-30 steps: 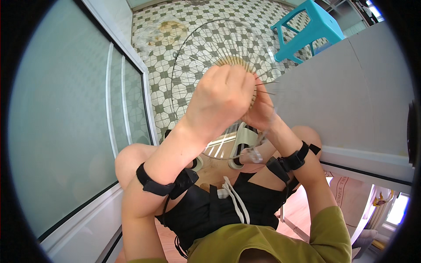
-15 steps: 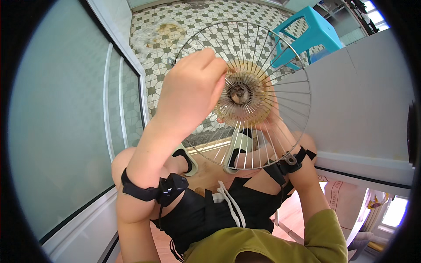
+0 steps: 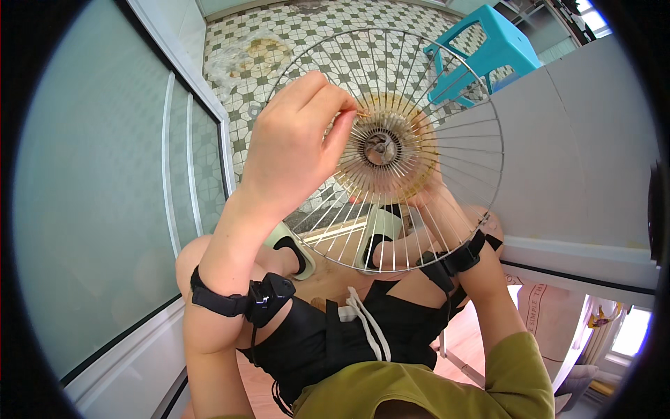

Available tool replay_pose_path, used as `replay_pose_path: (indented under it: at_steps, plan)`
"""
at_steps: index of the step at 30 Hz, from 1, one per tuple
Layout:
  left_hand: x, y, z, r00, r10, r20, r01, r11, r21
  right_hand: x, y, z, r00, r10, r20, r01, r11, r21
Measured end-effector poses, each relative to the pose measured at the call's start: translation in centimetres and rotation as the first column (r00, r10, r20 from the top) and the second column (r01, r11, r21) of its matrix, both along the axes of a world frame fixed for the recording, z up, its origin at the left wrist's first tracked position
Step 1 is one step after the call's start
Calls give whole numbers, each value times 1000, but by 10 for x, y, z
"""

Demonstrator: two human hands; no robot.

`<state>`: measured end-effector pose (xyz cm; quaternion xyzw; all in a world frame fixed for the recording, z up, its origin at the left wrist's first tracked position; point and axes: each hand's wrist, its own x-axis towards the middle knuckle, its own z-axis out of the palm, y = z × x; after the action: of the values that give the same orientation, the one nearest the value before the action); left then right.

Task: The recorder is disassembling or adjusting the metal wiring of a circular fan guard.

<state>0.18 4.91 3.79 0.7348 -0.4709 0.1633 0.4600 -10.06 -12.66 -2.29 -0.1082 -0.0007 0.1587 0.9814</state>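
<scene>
A round wire fan guard (image 3: 469, 133) is held up in front of me over my knees. Its thin metal spokes run from an outer hoop to a small ring at the centre, and yellowish-brown grime (image 3: 412, 174) coats the middle. From behind and below, my right hand (image 3: 431, 194) supports the guard near its centre; most of those fingers are hidden by the spokes. My left hand (image 3: 307, 129) is above the guard's left side, thumb and forefinger pinched together beside the soiled middle. A tiny brownish bit shows at those fingertips, too small to name.
A grey-green glass sliding door (image 3: 98, 188) stands at my left, a pale panel (image 3: 579, 160) at my right. Beyond the guard, a turquoise plastic stool (image 3: 509, 45) stands on patterned floor tiles (image 3: 314, 21). Clear plastic film (image 3: 244, 59) with brownish residue lies there too.
The guard has turned slightly counterclockwise, its rim clips shifting round. My left hand has drawn a little up and left from the grimy middle, still pinched. My right hand stays behind the guard.
</scene>
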Motion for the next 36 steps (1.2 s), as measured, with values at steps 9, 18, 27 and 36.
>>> replay_pose_path:
  at_steps: [9, 18, 27, 36]
  plan:
    - [-3, -7, -3, 988, -11, 154, 15, 999, -30, 4, -1, -8, 995, 30, -92, -25, 998, 56]
    - [2, 0, -3, 977, 40, 209, -43, 999, 10, 5, 0, -8, 996, 77, -53, -71, 991, 110]
    - [-1, -5, -9, 983, -39, 179, 25, 997, 77, 6, -1, -8, 991, 53, -125, -59, 997, -46]
    - [-12, -6, -14, 951, 73, 299, -166, 941, 296, 8, 8, -26, 990, 132, -52, -126, 987, 99]
